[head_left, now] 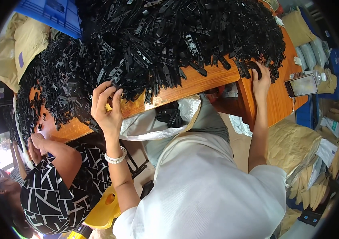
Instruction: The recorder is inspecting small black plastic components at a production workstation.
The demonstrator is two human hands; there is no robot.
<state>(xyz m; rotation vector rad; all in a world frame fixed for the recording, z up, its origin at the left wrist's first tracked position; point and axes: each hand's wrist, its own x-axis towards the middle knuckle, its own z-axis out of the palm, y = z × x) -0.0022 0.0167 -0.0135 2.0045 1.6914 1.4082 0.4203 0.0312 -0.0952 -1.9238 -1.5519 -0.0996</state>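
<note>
A large heap of black clips (165, 44), many with shiny metal parts, covers most of the wooden table (201, 84). At the heap's near edge, my left hand (106, 105) is raised with bent fingers, thumb and fingertips closing on a small black clip (115, 84). It wears a white beaded bracelet. Farther right, my right hand (262, 81) reaches to the heap's right end, thumb and fingers curled round dark clips there; the exact pieces are hard to make out. Over my lap, below the table edge, an open white sack (187, 113) holds some black pieces.
A blue plastic crate (54, 16) stands at the back left. A phone (301, 85) is held up beside the table's right edge. At left a co-worker in a black-and-white patterned top (50, 199) sits near a yellow stool (103, 209). Brown sacks (293, 147) line the right.
</note>
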